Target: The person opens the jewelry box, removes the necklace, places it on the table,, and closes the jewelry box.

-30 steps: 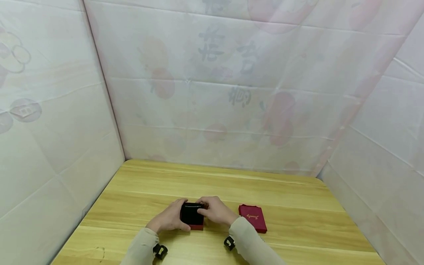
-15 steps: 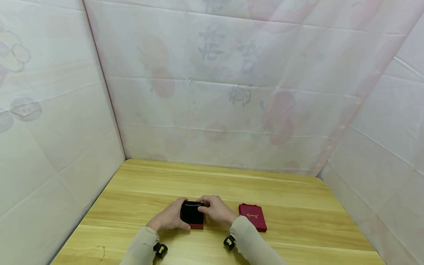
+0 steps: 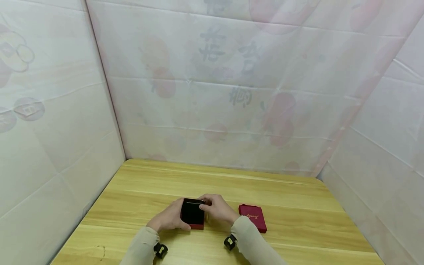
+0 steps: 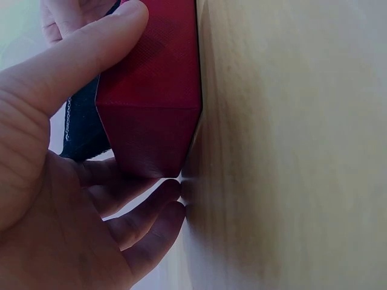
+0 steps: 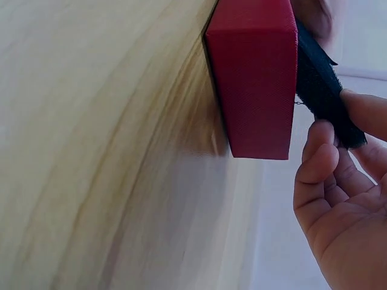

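Observation:
A red jewelry box base (image 3: 197, 226) stands on the table in front of the person. My left hand (image 3: 169, 217) holds it, thumb along the near wall and fingers around the left and far side. My right hand (image 3: 216, 210) pinches the far right corner of a black velvet pad (image 3: 191, 214). That pad (image 5: 323, 78) is tilted up out of the box in the right wrist view, between thumb and fingers. A thin chain (image 3: 193, 202) runs across the pad near its far edge. The box's inside is hidden beneath the pad.
Right of the hands lies a dark red lid (image 3: 253, 218) with gold lettering, partly overlapped by the right sleeve. The wooden table (image 3: 149, 176) ends at pale patterned cloth walls (image 3: 205, 110) at the back and sides.
The far edge of the velvet pad has risen a little, and the right hand has shifted slightly away with it. The left hand and box have stayed nearly still.

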`<act>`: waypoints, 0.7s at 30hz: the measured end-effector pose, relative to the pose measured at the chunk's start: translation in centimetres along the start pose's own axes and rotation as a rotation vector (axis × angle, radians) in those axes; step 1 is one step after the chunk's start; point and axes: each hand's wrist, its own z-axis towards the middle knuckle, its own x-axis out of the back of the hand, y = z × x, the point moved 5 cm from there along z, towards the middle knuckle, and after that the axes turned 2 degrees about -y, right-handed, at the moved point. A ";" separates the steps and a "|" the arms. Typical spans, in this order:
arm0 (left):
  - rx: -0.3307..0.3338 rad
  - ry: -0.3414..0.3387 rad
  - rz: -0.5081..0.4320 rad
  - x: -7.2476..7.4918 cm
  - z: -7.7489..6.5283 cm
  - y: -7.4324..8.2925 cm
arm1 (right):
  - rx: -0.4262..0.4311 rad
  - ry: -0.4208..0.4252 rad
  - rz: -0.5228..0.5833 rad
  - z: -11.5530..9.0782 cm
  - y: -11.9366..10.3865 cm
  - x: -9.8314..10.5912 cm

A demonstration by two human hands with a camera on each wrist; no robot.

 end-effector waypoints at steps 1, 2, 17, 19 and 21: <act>-0.005 -0.001 0.001 0.0 0.0 0.0 | -0.001 0.000 0.004 0.0 0.0 0.0; -0.007 0.000 0.000 0.0 0.0 0.0 | -0.003 -0.001 0.006 0.0 0.0 0.0; -0.013 0.004 0.006 0.0 0.1 0.2 | 0.013 0.004 0.003 0.2 -0.4 0.5; -0.011 0.007 0.008 0.0 0.1 0.2 | 0.017 0.004 0.007 0.2 -0.4 0.5; -0.011 0.008 0.006 0.0 0.1 0.1 | 0.021 0.002 0.007 0.2 -0.5 0.5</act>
